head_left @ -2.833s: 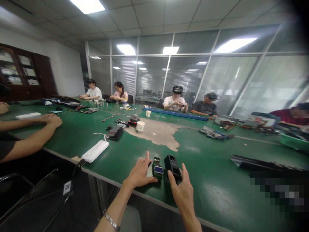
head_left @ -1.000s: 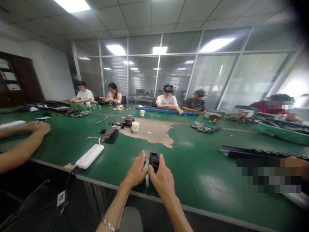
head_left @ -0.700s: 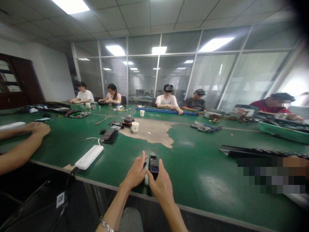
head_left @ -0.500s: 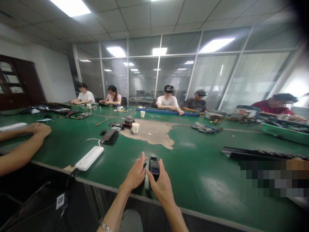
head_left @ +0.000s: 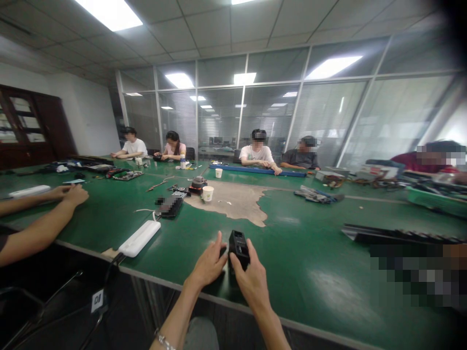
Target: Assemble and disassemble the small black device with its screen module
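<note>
My right hand (head_left: pixel 253 279) is wrapped round a black box-shaped device (head_left: pixel 239 245), thumb on its near side and fingers along its right. The device is upright and slightly tilted, with recesses in its top; its underside is hidden, so I cannot tell whether it touches the green table (head_left: pixel 292 262). Close by on its left is my left hand (head_left: pixel 208 265), index finger pointing up and the other fingers curled. A small dark thing (head_left: pixel 222 251) shows at those fingertips, too little of it visible to name.
Left of my hands lies a white power strip (head_left: pixel 140 238), with a dark device (head_left: pixel 171 205) beyond it. A paper cup (head_left: pixel 207 193) stands on a bare brown patch (head_left: pixel 241 201). Black metal parts (head_left: pixel 379 233) lie at right. A co-worker's arms (head_left: pixel 54 209) rest at left; other people sit opposite.
The black device has turned in my right hand, and the bluish panel on its near side no longer shows. My left hand stays beside it. The whole view has shifted slightly.
</note>
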Demonstrator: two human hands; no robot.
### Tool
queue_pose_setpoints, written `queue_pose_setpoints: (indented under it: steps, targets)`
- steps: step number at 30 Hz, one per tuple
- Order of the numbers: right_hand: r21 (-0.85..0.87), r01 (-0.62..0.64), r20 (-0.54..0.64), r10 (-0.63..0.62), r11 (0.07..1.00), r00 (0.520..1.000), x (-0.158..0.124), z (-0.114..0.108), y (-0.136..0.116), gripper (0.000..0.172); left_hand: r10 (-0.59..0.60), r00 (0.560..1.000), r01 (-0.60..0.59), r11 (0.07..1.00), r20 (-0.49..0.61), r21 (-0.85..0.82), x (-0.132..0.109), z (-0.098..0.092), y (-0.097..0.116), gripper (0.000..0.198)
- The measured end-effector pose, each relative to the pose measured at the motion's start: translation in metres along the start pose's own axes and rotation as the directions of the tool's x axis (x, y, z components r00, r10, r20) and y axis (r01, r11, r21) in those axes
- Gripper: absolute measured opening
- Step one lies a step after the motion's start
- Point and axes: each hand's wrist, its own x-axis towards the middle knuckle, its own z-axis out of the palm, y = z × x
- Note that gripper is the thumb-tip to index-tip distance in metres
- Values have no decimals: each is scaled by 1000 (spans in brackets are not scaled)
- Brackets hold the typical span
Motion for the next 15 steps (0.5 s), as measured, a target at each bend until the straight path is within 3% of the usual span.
queue_pose_setpoints:
  steps: [5, 10, 15]
  targets:
    - [-4, -44, -133, 43, 999, 990, 10, -26, 13, 73, 34, 999, -35, 999, 27, 28, -2, -1, 1, 94]
    - [-109, -110, -120, 97, 988, 988, 10, -47, 50, 76, 84, 994, -88, 994, 65, 68, -5, -4, 7, 108]
    - [-150, -85, -58, 77, 985, 995, 4, -49, 63, 75, 70, 995, -78, 990, 75, 114, -5, -2, 12, 129]
